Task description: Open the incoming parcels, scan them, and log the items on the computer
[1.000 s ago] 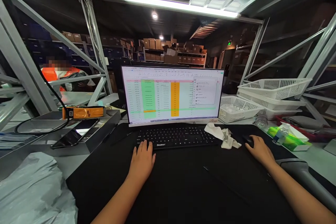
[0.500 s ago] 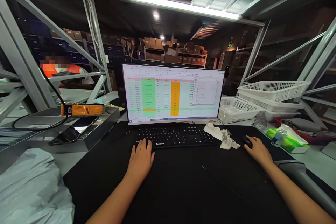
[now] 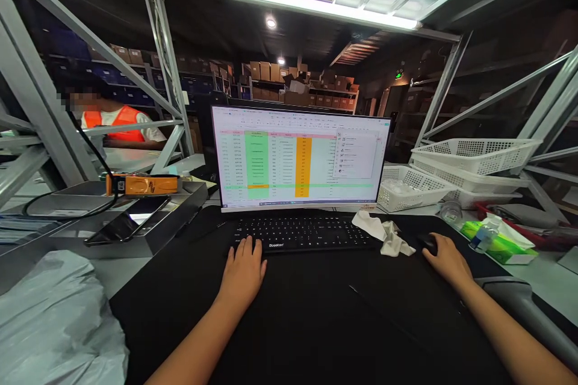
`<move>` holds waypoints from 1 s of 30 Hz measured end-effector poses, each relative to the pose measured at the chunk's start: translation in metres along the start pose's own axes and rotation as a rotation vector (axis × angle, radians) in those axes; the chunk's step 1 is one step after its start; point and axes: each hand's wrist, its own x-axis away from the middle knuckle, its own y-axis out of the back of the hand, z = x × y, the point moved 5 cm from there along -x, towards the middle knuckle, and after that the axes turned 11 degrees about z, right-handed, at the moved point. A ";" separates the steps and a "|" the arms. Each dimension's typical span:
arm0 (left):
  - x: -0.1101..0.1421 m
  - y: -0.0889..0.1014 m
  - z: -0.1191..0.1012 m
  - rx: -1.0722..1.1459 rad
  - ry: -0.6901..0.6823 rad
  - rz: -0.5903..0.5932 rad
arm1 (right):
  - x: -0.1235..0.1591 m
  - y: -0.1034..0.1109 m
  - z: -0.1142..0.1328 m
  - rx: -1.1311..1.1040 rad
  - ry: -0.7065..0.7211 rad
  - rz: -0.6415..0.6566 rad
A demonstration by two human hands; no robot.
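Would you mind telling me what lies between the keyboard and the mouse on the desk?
In the head view, a crumpled white cloth lies on the black mat between the keyboard and the mouse, which the right hand covers.

colours at the desk

the keyboard (image 3: 301, 233) is black with pale key legends, on a plain black desk mat (image 3: 316, 319). the mouse (image 3: 427, 243) is black too. the monitor (image 3: 298, 156) shows a white spreadsheet with a green column, an orange column, a pink top row and a light green row. crumpled cloth (image 3: 383, 233) off-white. mesh baskets (image 3: 474, 156) white. tissue pack (image 3: 497, 243) bright green. vest (image 3: 118, 122) orange over white.
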 end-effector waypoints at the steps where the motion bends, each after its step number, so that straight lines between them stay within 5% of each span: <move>1: 0.000 0.000 0.000 0.001 0.002 0.000 | 0.000 0.001 0.000 0.001 -0.001 0.001; 30: 0.000 0.001 0.000 -0.029 0.001 0.008 | 0.001 -0.001 0.001 -0.044 0.054 0.024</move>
